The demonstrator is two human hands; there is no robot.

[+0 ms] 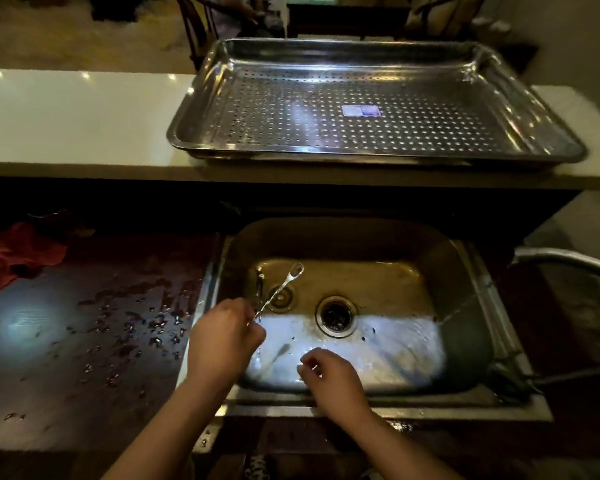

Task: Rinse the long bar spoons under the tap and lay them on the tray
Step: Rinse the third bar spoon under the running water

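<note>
Item 1, long twisted-stem steel bar spoon (280,289): pinched at its lower stem by the left hand (226,337), fingers curled round it. It is held over the left side of the sink, bowl tilted up and away.

Item 2, right hand (329,375): low in the sink near the front wall, fingers loosely curled. I cannot tell whether they pinch anything.

Item 3, stainless steel sink (395,282): wet floor. A pale long blur (276,356) lies between the hands, possibly another spoon, though it is too soft for me to confirm.

Item 4, curved metal tap (568,259): on the right, with a thin stream (465,303) running into the sink, well apart from the held spoon.

Item 5, large perforated steel tray (361,152): on the white counter beyond the sink, with no spoons on it and only a small label (361,110).

Status, as I judge it: early. Nothing is laid on the tray yet. The held spoon looks wet but is not under the stream.
</note>
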